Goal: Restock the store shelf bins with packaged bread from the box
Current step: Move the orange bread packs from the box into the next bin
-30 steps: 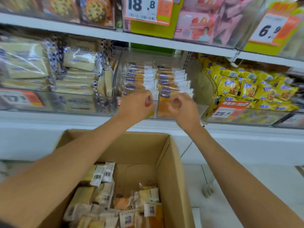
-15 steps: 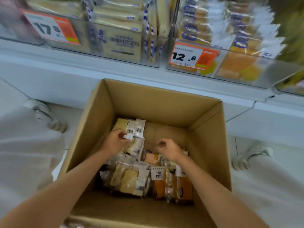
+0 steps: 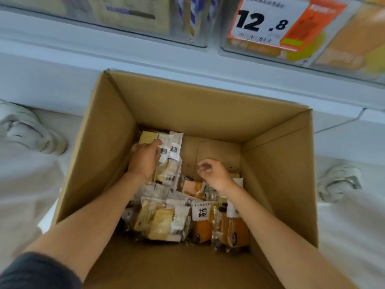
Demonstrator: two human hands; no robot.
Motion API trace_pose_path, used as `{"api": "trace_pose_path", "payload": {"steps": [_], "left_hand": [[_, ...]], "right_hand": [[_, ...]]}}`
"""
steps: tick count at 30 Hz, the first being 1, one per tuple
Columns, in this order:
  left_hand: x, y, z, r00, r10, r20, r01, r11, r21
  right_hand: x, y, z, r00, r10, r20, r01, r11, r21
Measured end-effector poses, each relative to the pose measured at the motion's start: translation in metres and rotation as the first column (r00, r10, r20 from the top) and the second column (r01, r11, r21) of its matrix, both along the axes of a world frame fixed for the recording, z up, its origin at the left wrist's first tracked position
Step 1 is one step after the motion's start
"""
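Note:
An open cardboard box [image 3: 208, 101] stands on the floor below the shelf, with several packaged breads at its bottom. Pale yellow packets [image 3: 160, 222] lie at the left and orange ones [image 3: 231, 228] at the right. My left hand [image 3: 143, 159] is deep in the box at the far left, its fingers and thumb closed on a pale bread packet with a barcode label [image 3: 173, 147]. My right hand [image 3: 214, 172] hovers over the bare box bottom near the middle, fingers curled, holding nothing. The clear shelf bins [image 3: 337, 49] show along the top edge.
A price tag reading 12.8 [image 3: 270, 24] hangs on the right bin, and a bin of pale loaves [image 3: 129, 13] is at the left. A white shelf ledge [image 3: 166, 57] runs above the box. My white shoes [image 3: 31, 132], [image 3: 337, 180] flank the box.
Both hands came down from the orange-bread bin into the box, and my view dropped with them. The left hand has closed on a pale packet at the box's far left.

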State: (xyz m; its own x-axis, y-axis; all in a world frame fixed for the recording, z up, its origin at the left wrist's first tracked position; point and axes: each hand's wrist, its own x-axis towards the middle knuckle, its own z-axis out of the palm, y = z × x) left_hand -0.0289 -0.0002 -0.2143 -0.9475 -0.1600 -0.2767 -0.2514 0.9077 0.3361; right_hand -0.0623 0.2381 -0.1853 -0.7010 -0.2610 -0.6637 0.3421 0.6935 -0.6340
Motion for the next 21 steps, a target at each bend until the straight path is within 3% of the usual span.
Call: {"api": "trace_pose_path", "payload": {"steps": [3, 6, 10, 13, 17, 21], "left_hand": [[-0.004, 0.001, 0.005, 0.967, -0.169, 0.192, 0.190, 0.977, -0.097], [-0.015, -0.004, -0.003, 0.927, -0.153, 0.341, 0.189, 0.979, -0.074], [-0.023, -0.001, 0.002, 0.974, -0.109, 0.198, 0.123, 0.990, -0.062], [-0.021, 0.008, 0.023, 0.991, 0.008, 0.132, -0.037, 0.974, 0.221], [-0.016, 0.032, 0.078, 0.928, -0.005, 0.372, -0.247, 0.740, 0.625], [0.000, 0.043, 0.120, 0.837, -0.120, 0.533, -0.463, 0.362, 0.809]], "right_hand": [[-0.002, -0.002, 0.009, 0.999, -0.054, -0.003, 0.054, 0.998, -0.030], [-0.006, -0.001, 0.020, 0.997, -0.075, -0.024, 0.074, 0.997, -0.038], [-0.013, 0.003, 0.032, 0.995, -0.089, -0.041, 0.088, 0.995, -0.040], [-0.019, 0.002, 0.048, 0.994, -0.014, -0.111, 0.010, 0.999, -0.032], [-0.021, -0.004, 0.087, 0.956, 0.163, -0.243, -0.188, 0.979, -0.083], [-0.024, -0.007, 0.116, 0.969, 0.227, -0.095, -0.239, 0.960, -0.148]]}}
